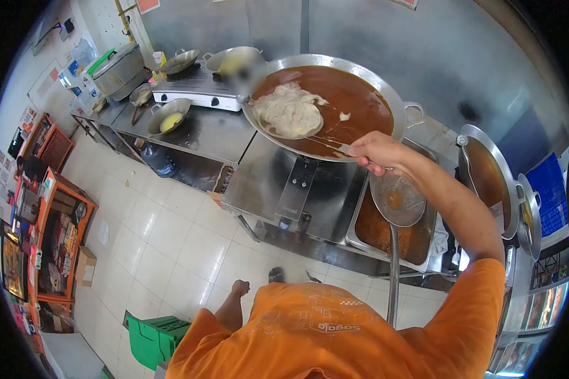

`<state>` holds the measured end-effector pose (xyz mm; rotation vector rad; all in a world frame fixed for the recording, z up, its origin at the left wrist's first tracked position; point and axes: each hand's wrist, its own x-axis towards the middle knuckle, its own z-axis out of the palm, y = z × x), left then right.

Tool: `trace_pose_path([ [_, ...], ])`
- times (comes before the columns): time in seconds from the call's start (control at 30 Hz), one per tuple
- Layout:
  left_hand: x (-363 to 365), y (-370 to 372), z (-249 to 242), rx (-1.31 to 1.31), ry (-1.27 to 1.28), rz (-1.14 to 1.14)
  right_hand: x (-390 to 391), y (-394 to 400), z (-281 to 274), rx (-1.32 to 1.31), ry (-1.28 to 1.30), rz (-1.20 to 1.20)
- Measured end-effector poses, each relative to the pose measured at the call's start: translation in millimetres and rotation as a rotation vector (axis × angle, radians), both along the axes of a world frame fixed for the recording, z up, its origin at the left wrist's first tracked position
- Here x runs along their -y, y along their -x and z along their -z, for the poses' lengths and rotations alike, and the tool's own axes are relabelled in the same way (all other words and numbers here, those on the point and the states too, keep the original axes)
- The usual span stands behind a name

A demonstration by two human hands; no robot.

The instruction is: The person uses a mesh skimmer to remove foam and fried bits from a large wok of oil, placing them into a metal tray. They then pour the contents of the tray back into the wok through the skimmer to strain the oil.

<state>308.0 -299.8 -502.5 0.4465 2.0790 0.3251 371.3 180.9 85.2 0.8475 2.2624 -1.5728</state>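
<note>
My right hand (379, 153) grips the handle of a skimmer (330, 144), whose round head lies at the near left side of a large wok (354, 66). Brown liquid that looks like oil (354, 95) fills much of the wok. A pale, wet, battered-looking mass (284, 108) covers most of the skimmer's head and spreads past it. One small pale piece (344, 117) floats apart from it. My left hand (240, 288) hangs low by my side with curled fingers, and nothing shows in it.
Below my right forearm, a long-handled strainer (398, 199) rests over a metal tray (360, 243) of brown liquid. At right stands another wok (480, 140). Leftward are a two-burner stove (196, 95), a small pan with yellow contents (169, 116) and a lidded pot (119, 71).
</note>
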Motion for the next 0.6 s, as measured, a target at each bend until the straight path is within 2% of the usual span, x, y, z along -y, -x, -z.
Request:
trace_pose_path([
  [0.13, 1, 5, 17, -0.045, -0.106, -0.124, 4, 19, 8, -0.048, 0.125, 0.103],
  [0.2, -3, 8, 15, -0.065, -0.024, 0.069, 19, 21, -11, -0.066, 0.109, 0.241],
  [0.3, -5, 8, -10, -0.090, 0.019, 0.151, -8, 32, 4, -0.110, 0.141, 0.211],
  [0.33, 0, 5, -3, -0.090, 0.018, 0.148, -31, 39, 17, -0.072, 0.071, 0.194],
  [0.4, 12, 2, 13, -0.081, -0.111, -0.068, -40, 48, 15, -0.055, 0.029, 0.201],
  [0.43, 14, 2, 15, -0.083, -0.113, -0.069, -42, 52, 13, -0.036, -0.012, 0.209],
  [0.5, 16, -5, 1, -0.026, 0.017, -0.099, -49, 63, 17, -0.042, -0.051, 0.219],
  [0.53, 9, -6, -12, 0.064, 0.118, -0.255, -58, 72, 27, -0.053, -0.056, 0.233],
  [0.57, 15, -6, 0, 0.060, 0.117, -0.255, -63, 78, 31, -0.064, -0.060, 0.247],
  [0.6, 27, -7, 23, 0.048, 0.033, -0.148, -63, 82, 31, -0.067, -0.059, 0.247],
])
